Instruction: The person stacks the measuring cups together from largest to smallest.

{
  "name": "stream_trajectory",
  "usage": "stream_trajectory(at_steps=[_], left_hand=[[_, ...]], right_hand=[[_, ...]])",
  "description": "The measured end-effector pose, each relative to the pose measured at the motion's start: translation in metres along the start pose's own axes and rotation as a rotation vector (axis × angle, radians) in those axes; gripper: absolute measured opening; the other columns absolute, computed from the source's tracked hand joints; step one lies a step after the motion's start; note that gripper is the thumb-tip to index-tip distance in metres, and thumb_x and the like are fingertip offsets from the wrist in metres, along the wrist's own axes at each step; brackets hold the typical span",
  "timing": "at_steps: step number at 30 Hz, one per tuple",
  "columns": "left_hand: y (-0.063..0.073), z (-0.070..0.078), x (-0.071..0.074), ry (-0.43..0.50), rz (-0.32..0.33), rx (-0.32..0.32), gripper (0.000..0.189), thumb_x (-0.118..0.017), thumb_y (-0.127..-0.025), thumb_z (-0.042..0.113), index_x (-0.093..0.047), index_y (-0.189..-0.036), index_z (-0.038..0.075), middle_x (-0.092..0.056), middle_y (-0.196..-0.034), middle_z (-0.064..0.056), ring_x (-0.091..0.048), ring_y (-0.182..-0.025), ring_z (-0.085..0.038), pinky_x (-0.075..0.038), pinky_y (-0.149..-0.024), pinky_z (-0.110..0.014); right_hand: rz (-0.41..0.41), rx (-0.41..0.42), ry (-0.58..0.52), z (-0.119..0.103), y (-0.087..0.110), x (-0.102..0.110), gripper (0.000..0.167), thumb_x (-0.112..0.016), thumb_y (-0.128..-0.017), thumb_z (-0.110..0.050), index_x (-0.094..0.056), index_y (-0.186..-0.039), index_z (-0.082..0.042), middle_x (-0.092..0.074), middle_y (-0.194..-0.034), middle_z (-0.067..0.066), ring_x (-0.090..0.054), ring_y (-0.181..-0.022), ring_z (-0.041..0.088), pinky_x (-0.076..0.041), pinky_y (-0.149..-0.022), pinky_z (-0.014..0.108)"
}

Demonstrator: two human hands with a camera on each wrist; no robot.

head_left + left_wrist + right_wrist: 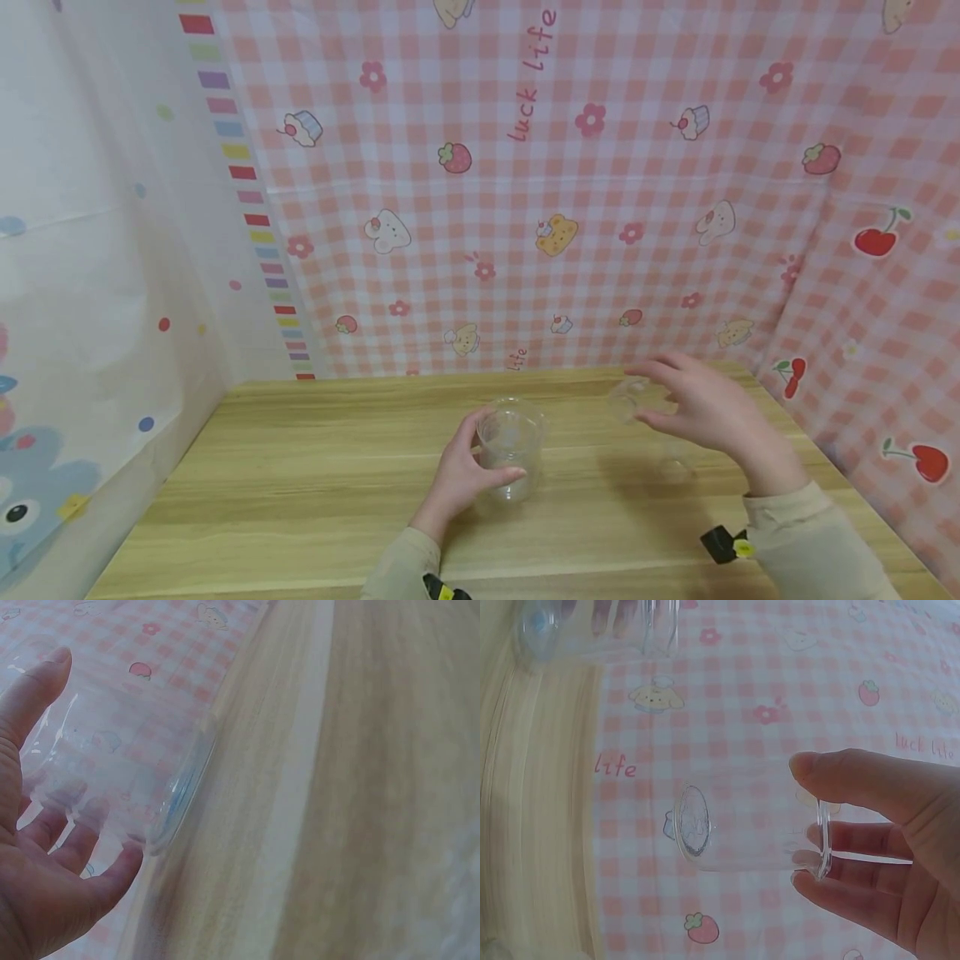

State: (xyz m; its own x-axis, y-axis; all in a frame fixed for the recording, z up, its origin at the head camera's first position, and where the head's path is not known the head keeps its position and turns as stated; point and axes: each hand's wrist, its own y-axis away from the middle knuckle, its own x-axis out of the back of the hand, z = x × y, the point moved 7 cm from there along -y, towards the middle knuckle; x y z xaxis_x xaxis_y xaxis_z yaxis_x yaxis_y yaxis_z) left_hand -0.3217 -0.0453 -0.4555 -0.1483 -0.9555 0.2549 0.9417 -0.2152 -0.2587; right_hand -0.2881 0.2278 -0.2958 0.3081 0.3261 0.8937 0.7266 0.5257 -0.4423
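Observation:
In the head view my left hand (468, 471) grips the side of a large clear cup (513, 437), which stands upright on the wooden table. The left wrist view shows the thumb and fingers of the left hand (56, 877) around the clear wall of this large cup (127, 750). To the right, my right hand (705, 408) is raised above the table. Its thumb and fingers pinch the rim of a smaller clear cup (754, 817), base down, as the right wrist view shows. The large cup (607, 626) appears at the top left there.
A faint round clear outline (675, 471) shows on the wooden table (300, 483) below the right hand. Pink checked cloth (495, 208) hangs behind the table and along its right side, and white patterned cloth (112, 208) at the left.

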Motion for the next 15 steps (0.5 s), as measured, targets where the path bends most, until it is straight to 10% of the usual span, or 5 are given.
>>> stream_trajectory(at_steps=[15], left_hand=[[0.0,-0.002,0.0,-0.002,0.001,0.001,0.091,-0.093,-0.068,0.027,-0.043,-0.144,0.018,-0.051,-0.139,-0.01,-0.053,-0.119,-0.036,-0.049,-0.094,-0.053]], right_hand=[[0.025,0.047,0.01,-0.015,-0.011,0.0,0.055,-0.088,-0.074,-0.02,-0.066,-0.123,-0.007,-0.063,-0.114,0.011,-0.064,-0.092,0.025,-0.056,-0.071,0.041]])
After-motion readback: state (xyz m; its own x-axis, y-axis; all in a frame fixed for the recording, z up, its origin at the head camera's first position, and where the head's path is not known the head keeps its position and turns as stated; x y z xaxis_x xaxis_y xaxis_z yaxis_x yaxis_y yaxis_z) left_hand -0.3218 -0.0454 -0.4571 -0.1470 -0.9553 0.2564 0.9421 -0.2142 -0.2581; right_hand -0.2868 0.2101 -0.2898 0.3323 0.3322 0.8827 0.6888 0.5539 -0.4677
